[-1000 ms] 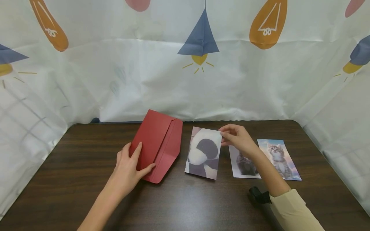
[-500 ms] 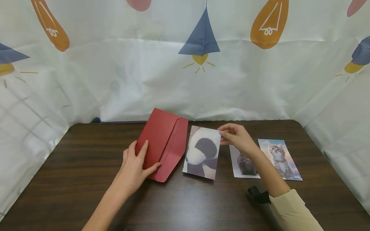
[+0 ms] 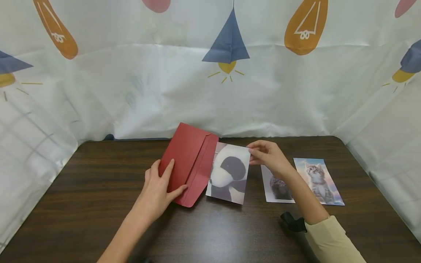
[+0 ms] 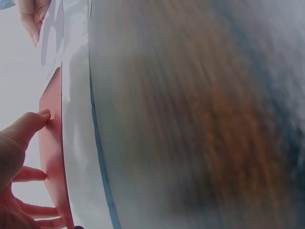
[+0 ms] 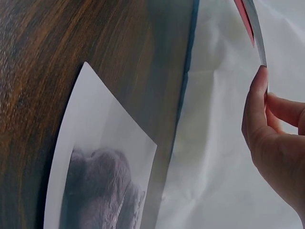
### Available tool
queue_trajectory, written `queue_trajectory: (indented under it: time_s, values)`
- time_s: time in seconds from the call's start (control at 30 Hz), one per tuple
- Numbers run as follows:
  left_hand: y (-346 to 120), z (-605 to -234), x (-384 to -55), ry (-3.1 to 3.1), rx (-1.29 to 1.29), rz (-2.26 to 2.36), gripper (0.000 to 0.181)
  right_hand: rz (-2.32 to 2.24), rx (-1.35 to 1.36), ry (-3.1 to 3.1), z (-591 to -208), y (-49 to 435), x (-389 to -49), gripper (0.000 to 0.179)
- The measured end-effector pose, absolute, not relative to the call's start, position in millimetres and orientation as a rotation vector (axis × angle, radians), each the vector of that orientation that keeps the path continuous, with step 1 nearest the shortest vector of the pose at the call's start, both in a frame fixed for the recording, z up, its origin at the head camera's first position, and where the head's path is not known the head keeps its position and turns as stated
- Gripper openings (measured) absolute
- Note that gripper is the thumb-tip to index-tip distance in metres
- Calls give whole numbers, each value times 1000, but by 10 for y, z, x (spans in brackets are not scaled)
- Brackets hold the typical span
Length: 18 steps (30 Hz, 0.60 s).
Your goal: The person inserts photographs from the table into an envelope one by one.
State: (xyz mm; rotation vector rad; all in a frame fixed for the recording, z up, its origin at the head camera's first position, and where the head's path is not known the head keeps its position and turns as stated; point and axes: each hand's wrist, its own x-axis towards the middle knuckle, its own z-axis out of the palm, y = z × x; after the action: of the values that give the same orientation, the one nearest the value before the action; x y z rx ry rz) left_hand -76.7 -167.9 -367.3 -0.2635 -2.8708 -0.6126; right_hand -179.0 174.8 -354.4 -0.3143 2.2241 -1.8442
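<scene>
My left hand (image 3: 158, 188) grips a red envelope (image 3: 182, 160) left of the middle, thumb and fingers spread across it. Its pointed flap (image 3: 204, 171) is open toward the right. In the left wrist view, the thumb lies on the red envelope (image 4: 51, 143) with the fingers farther along it. Between right thumb and fingers, the right hand (image 3: 270, 155) pinches the upper right corner of a picture card (image 3: 230, 175) showing a black-and-white panda. The card's left edge overlaps the flap in the head view. Seen from the right wrist, the card (image 5: 258, 38) is nearly edge-on.
Two more picture cards lie on the dark wood table (image 3: 98, 182) at the right: a grey-animal card (image 3: 279, 188), partly behind the right forearm, and a kitten card (image 3: 317, 179). A black strap (image 3: 294, 223) sits by the right cuff. A patterned white curtain (image 3: 181, 91) hangs behind.
My left hand has brought the red envelope rightward, so its flap now meets the panda card in view. The right hand and card have shifted slightly left.
</scene>
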Motion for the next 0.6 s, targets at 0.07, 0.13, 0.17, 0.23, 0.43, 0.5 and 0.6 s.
queue_trajectory:
  time_s: [0.07, 0.13, 0.17, 0.23, 0.43, 0.5, 0.6]
  values:
    - [-1667, -3673, -767, -2870, -265, -615, 82, -1846, -315, 2221, -3547, 1744, -1791, 30]
    - [-1659, -3678, -769, -2864, -269, -612, 82, -1850, -316, 2218, -3550, 1739, -1793, 30]
    - [-1654, -3678, -770, -2865, -270, -612, 82, -1852, -317, 2215, -3552, 1736, -1794, 30]
    - [-1646, -3684, -774, -2856, -273, -614, 82, -1858, -315, 2209, -3554, 1730, -1797, 30]
    - [-1620, -3688, -779, -2834, -290, -612, 81, -1875, -311, 2197, -3540, 1714, -1788, 30]
    - [-1612, -3688, -781, -2829, -295, -609, 81, -1880, -307, 2195, -3538, 1710, -1786, 29]
    - [-1601, -3685, -782, -2835, -297, -609, 82, -1891, -299, 2186, -3535, 1702, -1783, 29]
